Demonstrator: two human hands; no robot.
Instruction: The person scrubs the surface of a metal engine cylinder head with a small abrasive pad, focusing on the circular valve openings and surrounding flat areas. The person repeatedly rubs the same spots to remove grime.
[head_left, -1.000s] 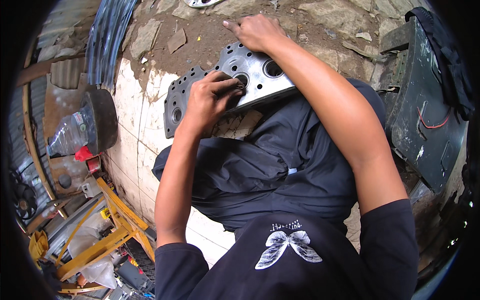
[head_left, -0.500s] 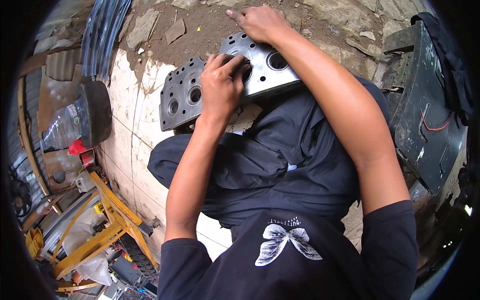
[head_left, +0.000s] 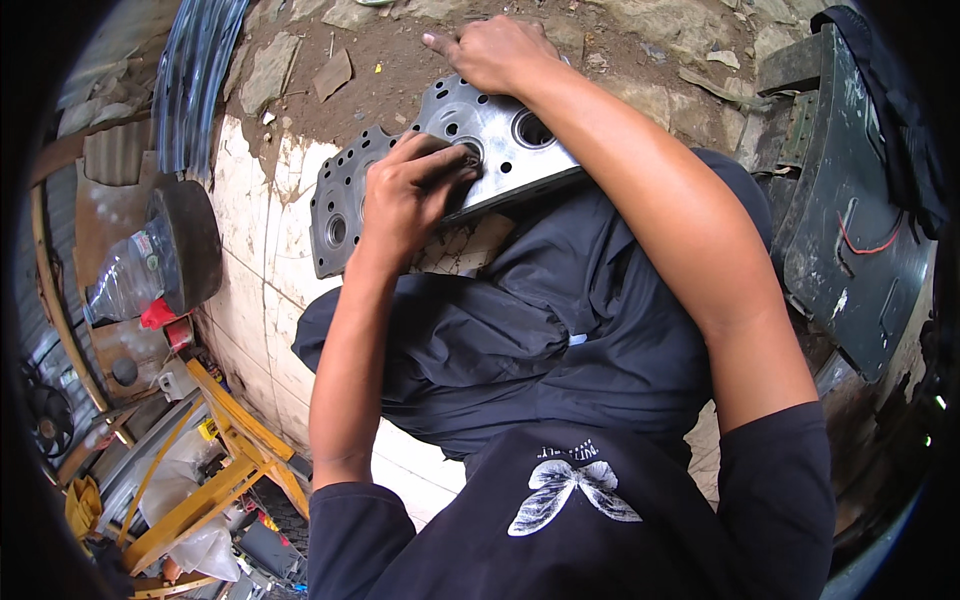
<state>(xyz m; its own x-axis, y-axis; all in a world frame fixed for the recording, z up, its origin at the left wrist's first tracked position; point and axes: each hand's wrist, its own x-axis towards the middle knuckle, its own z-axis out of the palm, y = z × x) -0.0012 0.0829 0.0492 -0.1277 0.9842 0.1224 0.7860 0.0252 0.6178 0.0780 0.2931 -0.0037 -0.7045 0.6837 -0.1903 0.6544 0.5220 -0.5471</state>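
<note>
A grey metal cylinder head (head_left: 490, 125) with round ports and small bolt holes lies tilted in front of my folded legs. My left hand (head_left: 405, 195) is on its top face, fingers pressed together at a port near the middle. The fingertips cover that port, and whatever they may pinch is hidden. Over the far edge of the block my right hand (head_left: 495, 55) is hooked, its thumb stretched out to the left. The other fingers of that hand bend down out of sight. My right forearm crosses above the block's right end.
White tiles (head_left: 245, 250) meet dirt and flat stones (head_left: 270, 75) beyond the block. At left are a plastic bottle (head_left: 130, 275), a dark rounded block (head_left: 190, 245) and a yellow frame (head_left: 220, 460). A dark green metal case (head_left: 850, 230) stands close on my right.
My left hand has slid a little toward me across the cylinder head's face. The right hand keeps its place on the far edge. The whole view has shifted slightly.
</note>
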